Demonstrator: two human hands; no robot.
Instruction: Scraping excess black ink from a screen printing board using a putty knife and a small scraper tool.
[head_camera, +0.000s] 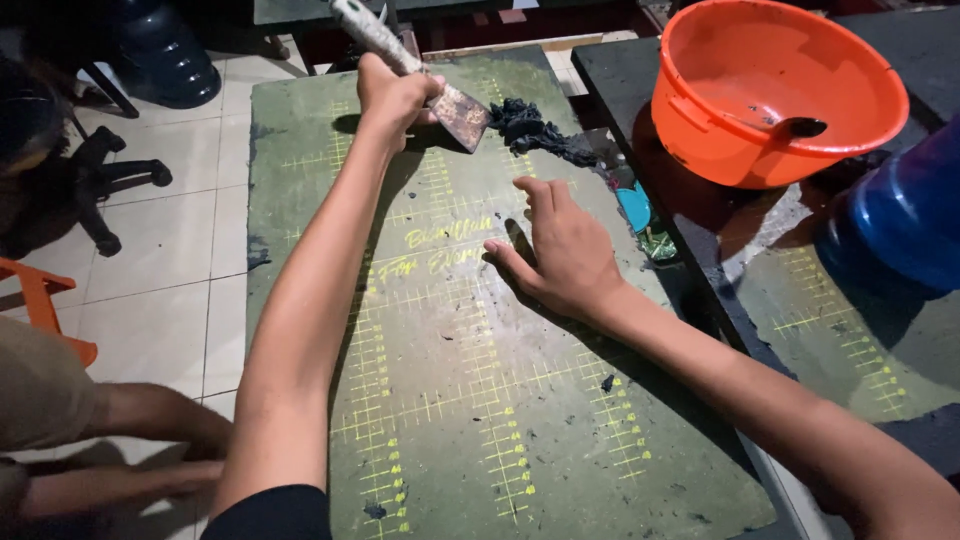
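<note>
- The scraper (440, 90) I held had a pale, paint-spattered handle and a broad, rust-stained metal blade, dirty over its whole face.
- It sat at the far end of the green cutting mat (450, 420), blade angled down towards the mat, its edge close beside a heap of dark scraped-off residue (540, 130).
- The mat itself was dull green, scuffed and smeared, marked with yellow grid lines and ruler ticks, and dotted with small dark flecks.
- My left hand (395, 95) was stretched out far forward, arm nearly straight, fingers clenched around the scraper's handle just above the blade.
- My right hand (560, 255) lay flat on the mat near its middle, fingers spread and released, gripping nothing, palm pressing down on the surface.
- An orange plastic bucket (860, 60) stood on the dark worktop (610, 70) to the right of the mat; a dark handle-like piece showed against its inner wall, and I could not tell what else was inside.
- A blue container (905, 210) stood just beside the bucket at the right edge; its contents were hidden from me.
- A small turquoise object (634, 206) lay at the mat's right edge.
- Another person's legs (130, 440) rested on the tiled floor (170, 270) to my left.
</note>
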